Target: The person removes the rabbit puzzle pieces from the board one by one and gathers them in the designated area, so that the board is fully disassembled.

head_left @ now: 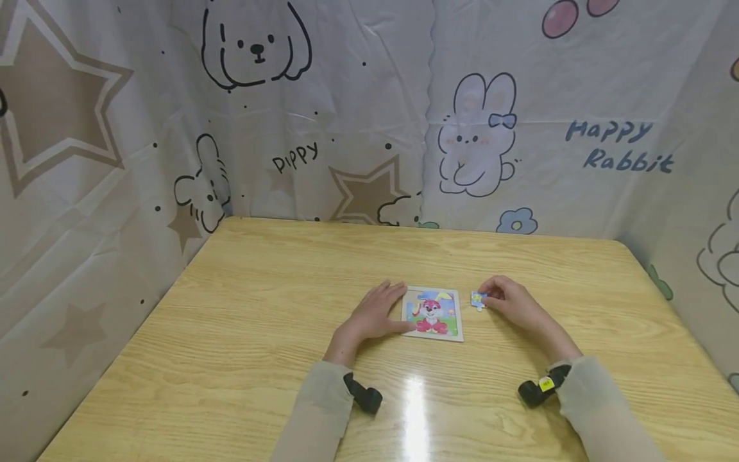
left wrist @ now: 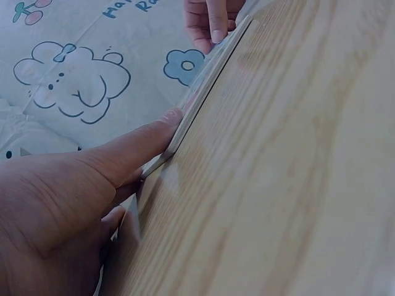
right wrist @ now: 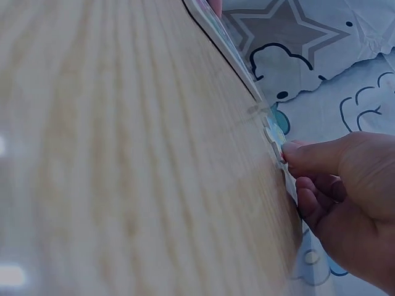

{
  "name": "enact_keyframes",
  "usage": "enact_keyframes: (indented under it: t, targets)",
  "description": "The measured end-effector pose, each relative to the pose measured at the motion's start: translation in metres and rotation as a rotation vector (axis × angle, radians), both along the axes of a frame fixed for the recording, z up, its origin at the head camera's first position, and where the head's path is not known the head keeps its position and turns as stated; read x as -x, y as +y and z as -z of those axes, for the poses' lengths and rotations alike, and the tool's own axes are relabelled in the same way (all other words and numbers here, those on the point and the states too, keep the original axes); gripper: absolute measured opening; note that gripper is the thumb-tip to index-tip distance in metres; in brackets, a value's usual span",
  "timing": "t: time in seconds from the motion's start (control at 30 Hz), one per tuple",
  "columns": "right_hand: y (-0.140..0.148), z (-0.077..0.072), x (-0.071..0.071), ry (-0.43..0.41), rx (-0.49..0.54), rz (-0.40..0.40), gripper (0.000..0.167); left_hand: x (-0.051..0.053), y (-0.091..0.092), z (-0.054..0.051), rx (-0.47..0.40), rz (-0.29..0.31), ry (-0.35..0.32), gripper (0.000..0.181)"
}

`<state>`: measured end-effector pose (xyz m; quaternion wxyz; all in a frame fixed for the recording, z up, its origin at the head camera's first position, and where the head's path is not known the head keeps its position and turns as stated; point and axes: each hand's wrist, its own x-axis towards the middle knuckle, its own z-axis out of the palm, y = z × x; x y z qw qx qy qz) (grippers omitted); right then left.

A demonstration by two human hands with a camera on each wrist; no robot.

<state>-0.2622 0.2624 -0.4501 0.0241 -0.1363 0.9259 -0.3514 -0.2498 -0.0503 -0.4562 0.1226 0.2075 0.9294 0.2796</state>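
A small square jigsaw puzzle [head_left: 431, 311] with a pink rabbit picture lies in a pale wooden frame on the table. A bare pale patch shows at its upper left. My left hand [head_left: 378, 312] holds the frame's left side, fingers at the far corner and thumb on the near part; the left wrist view shows that thumb [left wrist: 151, 139] on the edge. To the right of the frame, my right hand [head_left: 510, 299] pinches a blue and yellow puzzle piece [head_left: 477, 299] between thumb and fingers. The piece [right wrist: 274, 137] is low at the table, apart from the frame.
The light wooden table [head_left: 260, 333] extends around the puzzle on all sides. A printed curtain [head_left: 358, 115] with cartoon animals and stars hangs at the back and both sides. Each wrist wears a black strapped camera [head_left: 364, 394].
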Motion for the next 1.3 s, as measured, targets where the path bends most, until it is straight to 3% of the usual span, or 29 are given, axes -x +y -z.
enact_keyframes:
  t: [0.53,1.3]
  targets:
    - [-0.012,-0.002,0.002,0.051,0.01,-0.047,0.018,-0.001,-0.001,-0.001,-0.009,0.0,-0.019,0.083]
    - [-0.066,-0.004,0.013,-0.01,0.041,-0.206,0.018,-0.002,-0.003,-0.004,-0.017,0.011,-0.01,0.083]
